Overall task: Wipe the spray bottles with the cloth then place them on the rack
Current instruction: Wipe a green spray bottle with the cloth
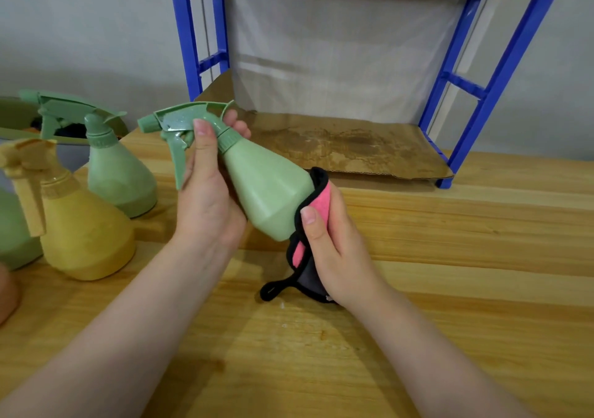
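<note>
We've got the pale green spray bottle [266, 189] tilted, left hand [209, 192] fingers curled round its neck, right hand [334, 244] fingers pinching the pink cloth [316, 205] against its base.

Both bare arms reach forward from the near edge. The left hand [205, 189] is curled, thumb pointing up, fingers wrapped behind what it holds. The right hand [334, 244] is curled too, thumb pressing down, wrist bent a little left.

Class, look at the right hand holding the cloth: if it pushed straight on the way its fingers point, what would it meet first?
Probably the base of the green spray bottle, which the cloth in the right hand already touches.
</note>
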